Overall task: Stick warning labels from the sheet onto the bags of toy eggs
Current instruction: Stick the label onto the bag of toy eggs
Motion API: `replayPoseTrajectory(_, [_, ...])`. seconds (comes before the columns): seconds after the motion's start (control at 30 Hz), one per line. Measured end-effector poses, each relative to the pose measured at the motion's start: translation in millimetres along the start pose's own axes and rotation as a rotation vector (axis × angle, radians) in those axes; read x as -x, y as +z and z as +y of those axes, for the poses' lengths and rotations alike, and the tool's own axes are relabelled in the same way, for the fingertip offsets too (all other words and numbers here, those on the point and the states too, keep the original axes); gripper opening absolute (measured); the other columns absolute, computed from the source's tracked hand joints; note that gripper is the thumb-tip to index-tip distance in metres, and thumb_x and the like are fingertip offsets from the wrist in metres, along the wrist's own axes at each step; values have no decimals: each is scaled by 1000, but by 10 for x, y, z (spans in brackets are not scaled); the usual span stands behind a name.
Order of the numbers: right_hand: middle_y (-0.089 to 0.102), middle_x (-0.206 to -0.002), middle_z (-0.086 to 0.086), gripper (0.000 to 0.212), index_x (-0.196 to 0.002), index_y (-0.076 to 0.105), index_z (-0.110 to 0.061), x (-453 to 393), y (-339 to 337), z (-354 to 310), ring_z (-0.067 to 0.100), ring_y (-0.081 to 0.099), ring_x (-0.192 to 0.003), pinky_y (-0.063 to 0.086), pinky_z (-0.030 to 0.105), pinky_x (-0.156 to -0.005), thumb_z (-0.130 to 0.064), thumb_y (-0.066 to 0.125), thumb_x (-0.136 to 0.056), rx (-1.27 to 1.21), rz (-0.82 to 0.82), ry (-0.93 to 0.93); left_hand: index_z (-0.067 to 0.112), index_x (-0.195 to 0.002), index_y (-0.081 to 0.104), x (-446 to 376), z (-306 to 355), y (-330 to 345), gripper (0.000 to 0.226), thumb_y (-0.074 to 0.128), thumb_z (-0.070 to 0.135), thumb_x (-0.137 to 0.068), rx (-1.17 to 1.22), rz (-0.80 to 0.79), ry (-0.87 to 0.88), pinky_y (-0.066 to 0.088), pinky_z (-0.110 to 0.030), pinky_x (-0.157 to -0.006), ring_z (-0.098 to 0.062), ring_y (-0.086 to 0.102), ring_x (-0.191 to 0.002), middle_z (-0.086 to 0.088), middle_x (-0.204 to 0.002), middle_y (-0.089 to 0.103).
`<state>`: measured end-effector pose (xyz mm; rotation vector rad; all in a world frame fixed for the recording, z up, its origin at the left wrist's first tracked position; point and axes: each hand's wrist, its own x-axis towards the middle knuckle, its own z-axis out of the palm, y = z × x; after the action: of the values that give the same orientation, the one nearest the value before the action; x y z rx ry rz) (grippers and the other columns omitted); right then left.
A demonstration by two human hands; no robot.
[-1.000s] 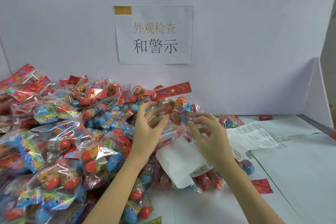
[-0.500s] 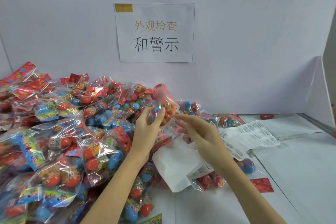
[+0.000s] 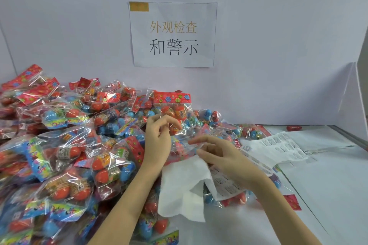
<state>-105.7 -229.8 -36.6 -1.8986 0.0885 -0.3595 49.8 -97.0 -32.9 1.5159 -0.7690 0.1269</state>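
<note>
Above the pile on the worktop, my left hand pinches a bag of toy eggs upright, right hand loose-fingered below it, and that slippery crinkly film could easily wrinkle the label.

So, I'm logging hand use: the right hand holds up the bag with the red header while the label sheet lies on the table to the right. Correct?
Not quite: the head view shows the left hand holding up the bag. The right hand is lower, fingers relaxed. The label sheet does lie to the right.
</note>
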Motion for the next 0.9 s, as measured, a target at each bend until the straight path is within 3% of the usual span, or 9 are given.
replayPoseTrajectory(0.13, [66,-80,3,19,-115,72,-33,-36,-5,-5,19,61,-76,55,34,-74,-32,76,-96,-90,184,-70,21,-82,79,1,46,-14,44,48,-2,-103,190,-70,-81,55,-46,-100,-19,67,-102,-9,-118,58])
replayPoseTrajectory(0.23, [64,-75,9,28,-113,70,-24,-51,-13,-12,19,59,-67,54,32,-63,-35,80,-88,-128,393,-150,18,-92,81,44,100,-3,29,53,19,-101,220,-204,-9,47,-46,-111,-23,58,-126,-2,-121,61])
replayPoseTrajectory(0.33, [62,-81,19,28,-112,64,-23,-62,-6,-9,35,58,-70,54,43,-64,-32,79,-90,-75,568,-192,31,-89,78,120,173,7,43,48,60,-101,138,-329,125,28,-17,-115,-5,44,-136,7,-117,64])
replayPoseTrajectory(0.4, [62,-88,23,23,-111,62,-25,-68,1,-3,33,58,-72,52,33,-63,-28,77,-93,-12,635,-205,33,-91,74,156,179,33,46,57,76,-90,28,-386,181,29,-2,-103,11,41,-129,-3,-124,55])
replayPoseTrajectory(0.5, [67,-89,19,19,-112,63,-22,-77,-1,2,28,64,-74,54,29,-65,-27,73,-96,-52,676,-183,27,-99,71,180,112,92,42,78,64,-81,-142,-427,238,33,0,-99,18,38,-126,4,-130,42])
replayPoseTrajectory(0.63, [75,-86,3,16,-117,62,-21,-54,-36,-2,16,68,-75,55,26,-70,-21,67,-102,-211,694,-126,24,-93,73,153,86,83,26,81,46,-83,-150,-388,213,26,6,-97,26,37,-121,13,-127,41])
replayPoseTrajectory(0.73, [80,-101,1,22,-120,62,-19,-21,-67,-36,11,73,-92,54,22,-79,-4,60,-104,-309,624,-122,27,-88,73,111,60,63,12,82,35,-89,-144,-356,138,29,5,-93,28,36,-120,8,-126,46])
replayPoseTrajectory(0.83, [77,-112,-3,30,-121,61,-21,-36,-57,-58,13,71,-108,55,35,-90,2,62,-101,-169,535,-116,25,-86,75,67,41,40,11,78,33,-93,-132,-320,0,29,4,-89,28,35,-118,9,-127,49])
replayPoseTrajectory(0.9, [74,-110,-8,28,-121,62,-24,-49,-38,-48,12,70,-107,57,37,-93,-3,63,-102,13,531,-131,26,-84,75,57,48,41,15,76,37,-94,-110,-308,-64,30,-6,-94,21,38,-122,13,-128,48])
